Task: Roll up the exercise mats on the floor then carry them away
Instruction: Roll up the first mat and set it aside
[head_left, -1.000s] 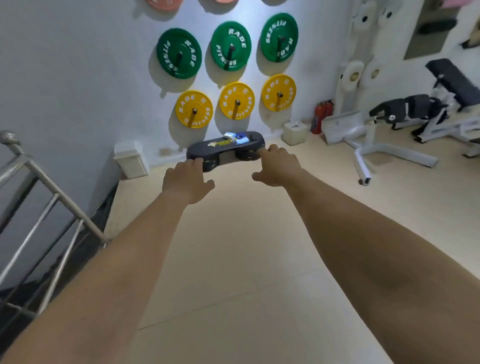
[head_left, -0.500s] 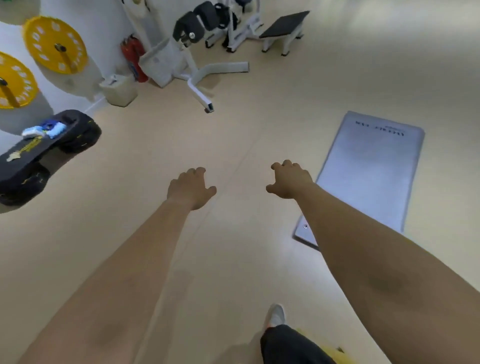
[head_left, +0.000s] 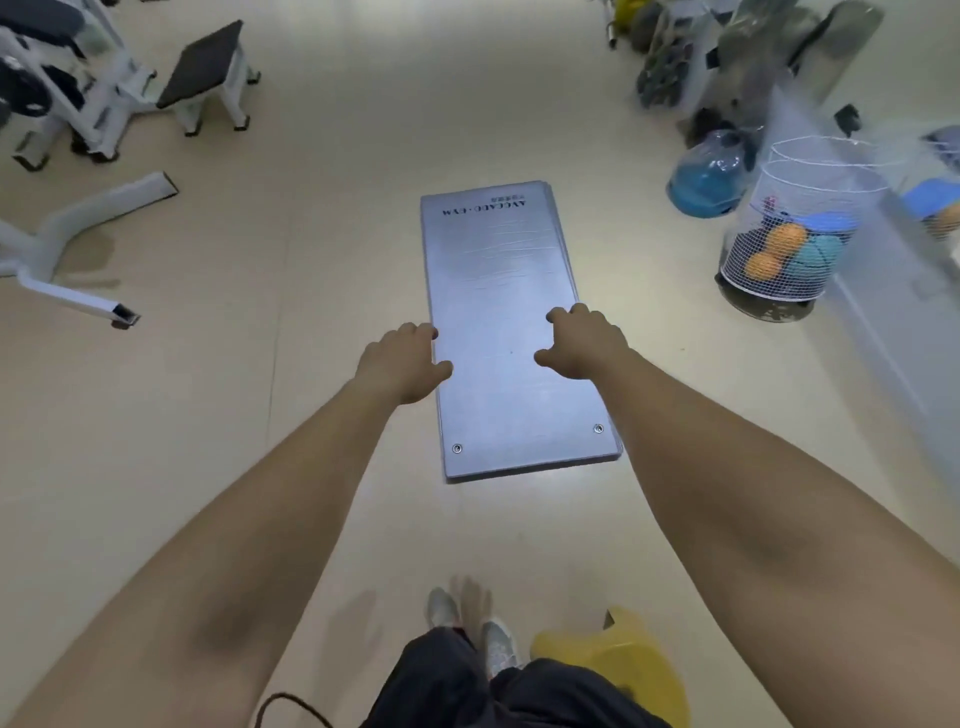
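A grey exercise mat (head_left: 501, 291) lies flat and unrolled on the beige floor straight ahead, printed lettering at its far end and two metal eyelets at its near end. A second mat's edge shows under it along the right side. Both my arms are stretched forward above it. My left hand (head_left: 400, 364) hovers over the mat's left edge, fingers loosely curled and holding nothing. My right hand (head_left: 584, 343) hovers over the mat's right half, likewise loosely curled and empty. I cannot tell whether either hand touches the mat.
White gym machines and a padded bench (head_left: 208, 67) stand at the far left, with a white base leg (head_left: 67, 244) across the floor. A wire basket of balls (head_left: 789, 228) and a blue bottle (head_left: 706, 176) stand right. A yellow stool (head_left: 618, 660) sits by my feet.
My view has swung right, away from the wall of weight plates, and the mat has come from the right side to straight ahead. Both hands keep the same empty pose.
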